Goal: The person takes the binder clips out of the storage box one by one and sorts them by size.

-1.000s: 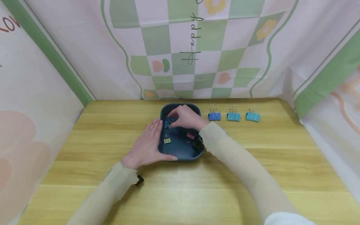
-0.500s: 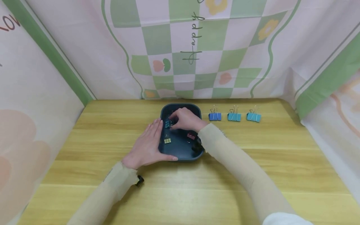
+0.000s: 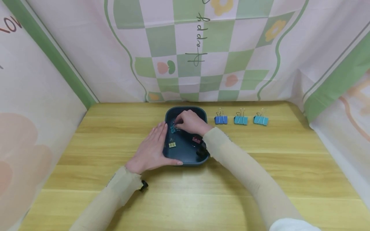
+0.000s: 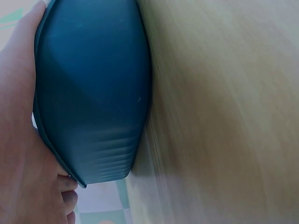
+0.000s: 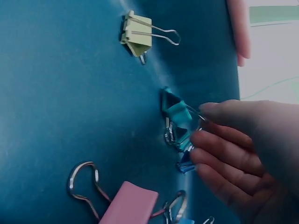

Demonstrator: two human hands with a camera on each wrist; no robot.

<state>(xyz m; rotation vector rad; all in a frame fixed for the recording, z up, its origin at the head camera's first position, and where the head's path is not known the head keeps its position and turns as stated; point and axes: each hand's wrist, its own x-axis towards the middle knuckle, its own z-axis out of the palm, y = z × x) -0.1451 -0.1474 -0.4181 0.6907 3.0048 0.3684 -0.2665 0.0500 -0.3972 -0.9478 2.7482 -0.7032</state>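
A dark blue tray (image 3: 185,157) holds several small binder clips. My left hand (image 3: 150,147) rests along its left side, fingers straight and thumb at the near rim. Inside the tray, my right hand (image 3: 192,122) pinches the wire handle of a teal binder clip (image 5: 176,111) between thumb and index finger. Another teal clip (image 5: 182,138) and a dark blue clip (image 5: 186,163) lie close by, partly behind the fingers. A yellow clip (image 5: 139,35) sits apart on the tray floor. Nearer the right wrist is a pink clip (image 5: 130,205).
Right of the tray, a larger blue binder clip (image 3: 221,120) and two light blue ones, the middle clip (image 3: 241,120) and the end clip (image 3: 261,120), stand in a row on the wooden table (image 3: 185,199). A patterned curtain (image 3: 188,77) hangs behind the table.
The right fingers have shifted slightly within the tray, and the teal clip has moved a little toward the near side. The left hand and the row of larger clips stay put.
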